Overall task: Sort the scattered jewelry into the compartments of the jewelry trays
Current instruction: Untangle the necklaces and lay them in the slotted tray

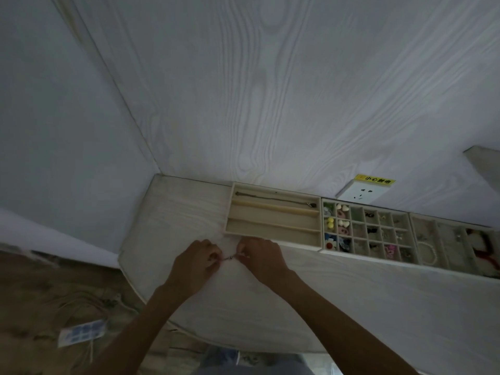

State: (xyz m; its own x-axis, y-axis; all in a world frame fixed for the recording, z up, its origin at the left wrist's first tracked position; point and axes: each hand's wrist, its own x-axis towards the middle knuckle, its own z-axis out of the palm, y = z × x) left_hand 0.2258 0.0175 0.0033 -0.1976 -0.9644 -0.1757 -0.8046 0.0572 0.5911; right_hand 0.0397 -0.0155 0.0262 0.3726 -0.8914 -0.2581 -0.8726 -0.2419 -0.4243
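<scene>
While both hands meet over the white table (270, 307), we are working a thin little chain (229, 257) stretched between them: the left hand (196, 262) has its fingers curled in and pinches one end, the right hand (259, 254) pinches the other, and the piece hangs just off the tabletop in front of the long-slot tray (273, 221). It's too small and dim for us to say whether it's a bracelet or a necklace, or whether we're fiddling with a clasp. That tray sits against the wall with one dark chain (273, 199) already laid in its far slot, and the nearer slots look bare. Just to its right is the grid tray (365, 231), its small squares holding hearts, flowers and earrings, and beyond that a third tray (454, 244) with a bead bracelet and something red. So we judge we're mid-sort, with one long piece in hand and most of the small stuff already placed. Next, we reckon, we need to keep the chain taut and straight, carry it forward over the tray's near rim, and lower it lengthwise into a free slot so it doesn't bunch or snag on the wooden dividers. A wall socket (361, 193) with a yellow label sits behind the trays.
</scene>
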